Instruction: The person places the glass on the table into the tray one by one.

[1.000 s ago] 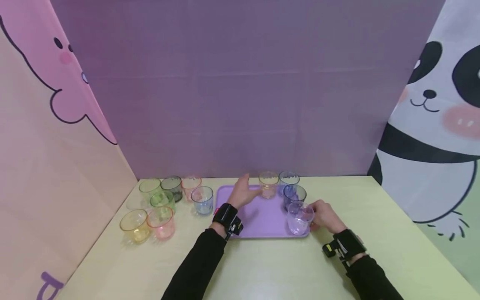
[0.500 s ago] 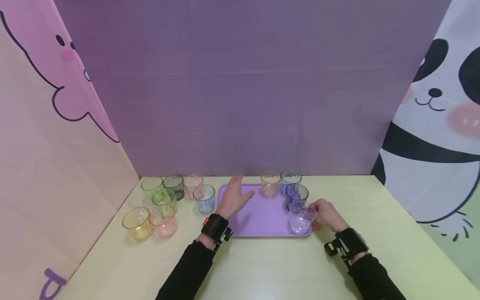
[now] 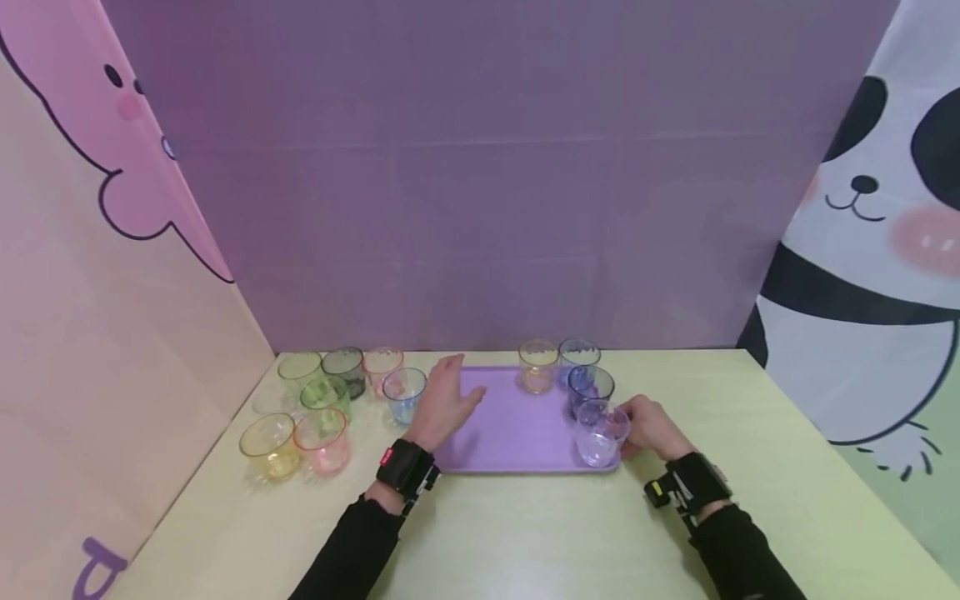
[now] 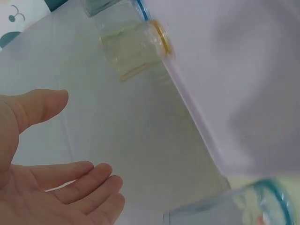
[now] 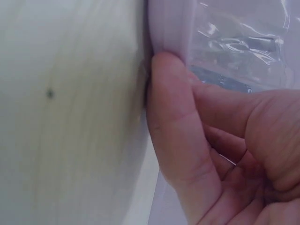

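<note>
My left hand [image 3: 442, 407] is over the left end of the purple tray [image 3: 517, 429], beside a light blue glass [image 3: 405, 400]. Its fingers are extended and the thumb is spread apart, with nothing held; the left wrist view shows the bare palm [image 4: 61, 192]. At the tray's front right corner, my right hand [image 3: 651, 429] pinches the tray rim between thumb and fingers, as seen in the right wrist view. A clear glass [image 3: 602, 437] stands on the tray right by those fingers. Behind it are a dark blue glass [image 3: 588, 392], a blue glass [image 3: 579, 358] and an amber glass [image 3: 537, 371].
Left of the tray stand several more glasses, among them a yellow glass [image 3: 270, 450], a pink glass [image 3: 324, 442], a green glass [image 3: 326, 400] and a grey glass [image 3: 345, 372]. A purple backdrop [image 3: 487, 183] rises behind the table [image 3: 540, 533].
My left hand has moved left across the tray, away from the amber glass and toward the light blue one. The right hand stays at the tray's corner.
</note>
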